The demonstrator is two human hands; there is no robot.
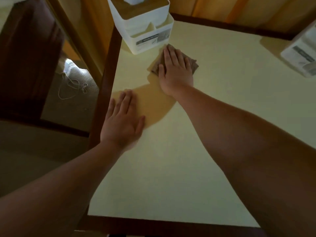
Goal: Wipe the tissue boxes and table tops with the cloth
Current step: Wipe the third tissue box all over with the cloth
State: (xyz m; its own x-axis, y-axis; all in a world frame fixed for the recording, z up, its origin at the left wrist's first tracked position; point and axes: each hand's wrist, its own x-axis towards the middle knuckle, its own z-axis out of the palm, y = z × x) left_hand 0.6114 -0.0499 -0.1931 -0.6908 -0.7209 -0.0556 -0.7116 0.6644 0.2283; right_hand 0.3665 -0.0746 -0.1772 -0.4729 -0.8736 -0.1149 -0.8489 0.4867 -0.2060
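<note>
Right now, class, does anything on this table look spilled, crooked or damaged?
Nothing stands out. The right hand presses the cloth flat beside a tissue box; the left hand rests on the table. Dark patches look like shadows.

Matt table top (213, 117); soft cloth (192, 65); plastic tissue box (145, 21).

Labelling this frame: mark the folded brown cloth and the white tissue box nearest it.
Folded brown cloth (192, 64): head view, right corner beside the hand.
White plastic tissue box (148, 31): head view, front wall.
</note>
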